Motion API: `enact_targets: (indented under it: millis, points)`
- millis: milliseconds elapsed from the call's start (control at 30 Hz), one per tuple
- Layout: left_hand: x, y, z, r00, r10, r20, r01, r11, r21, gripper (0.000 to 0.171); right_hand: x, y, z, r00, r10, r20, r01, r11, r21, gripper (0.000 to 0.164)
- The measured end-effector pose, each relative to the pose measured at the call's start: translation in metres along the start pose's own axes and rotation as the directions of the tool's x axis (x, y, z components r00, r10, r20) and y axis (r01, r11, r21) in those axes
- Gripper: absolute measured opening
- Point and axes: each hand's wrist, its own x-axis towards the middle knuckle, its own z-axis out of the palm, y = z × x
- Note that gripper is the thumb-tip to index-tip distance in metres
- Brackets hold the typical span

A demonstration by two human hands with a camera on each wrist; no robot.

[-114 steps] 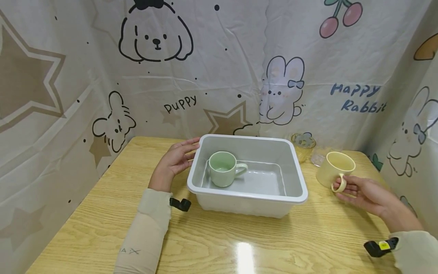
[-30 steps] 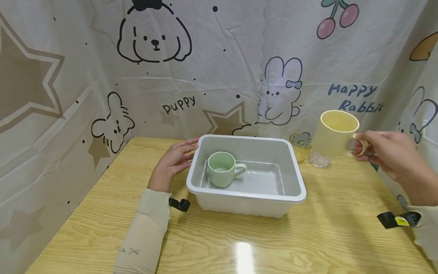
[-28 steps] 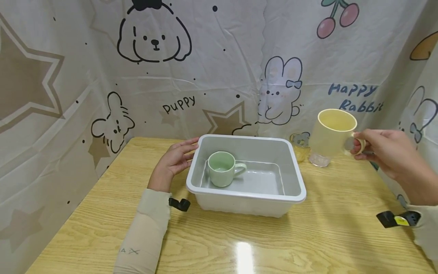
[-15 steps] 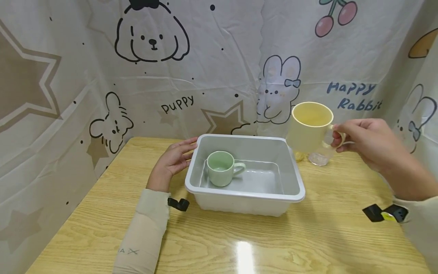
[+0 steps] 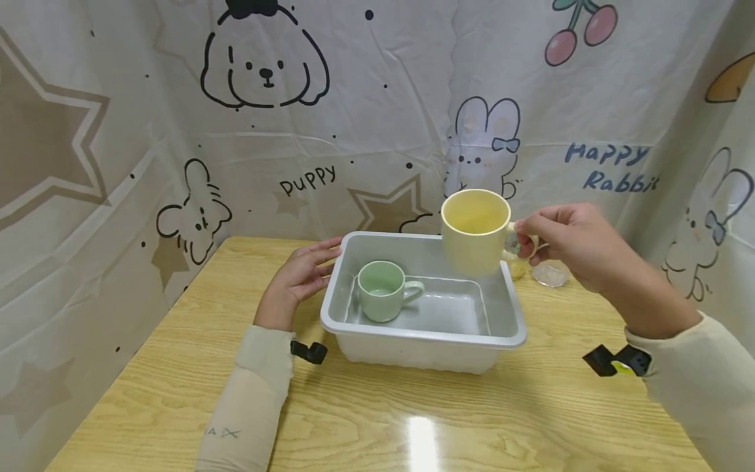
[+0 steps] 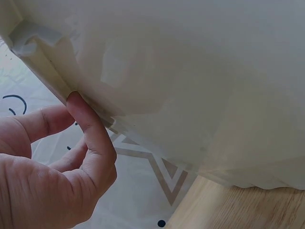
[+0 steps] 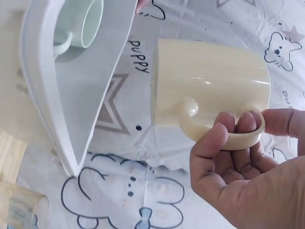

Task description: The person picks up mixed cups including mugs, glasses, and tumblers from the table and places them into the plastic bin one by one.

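A pale yellow mug (image 5: 474, 239) hangs above the back right part of a grey-white plastic basin (image 5: 413, 339). My right hand (image 5: 575, 242) pinches it by the handle, fingertips through the loop, as the right wrist view shows for the mug (image 7: 209, 81). Upright inside the basin, toward its left side, stands a green mug (image 5: 380, 292) with its handle pointing right. My left hand (image 5: 303, 278) touches the basin's left side, fingers fairly straight along the outside. In the left wrist view, the fingertips (image 6: 81, 107) rest just under the rim.
Right of the basin, a yellowish glass (image 5: 518, 267) and a clear glass (image 5: 550, 274) stand partly hidden behind the right hand and yellow mug. A printed curtain (image 5: 377, 118) hangs close behind the wooden table (image 5: 330, 419) and along its sides.
The right hand has lifted the yellow mug off the table at the right and carried it left until it is over the basin. Left hand, basin and green mug have stayed in place.
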Motion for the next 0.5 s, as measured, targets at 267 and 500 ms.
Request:
enact_targets:
  millis: [267,500]
  points:
    - [0.001,-0.001,0.001,1.000,-0.001,0.006,0.001,1.000,-0.017,0.053,0.007,-0.005,0.028,0.996,0.040,0.076,-0.040,0.999,0.003,0.028]
    - [0.000,0.000,0.001,1.000,-0.003,-0.007,0.003,1.000,-0.027,0.051,0.014,-0.006,0.051,0.989,0.029,0.147,-0.038,0.998,0.058,0.023]
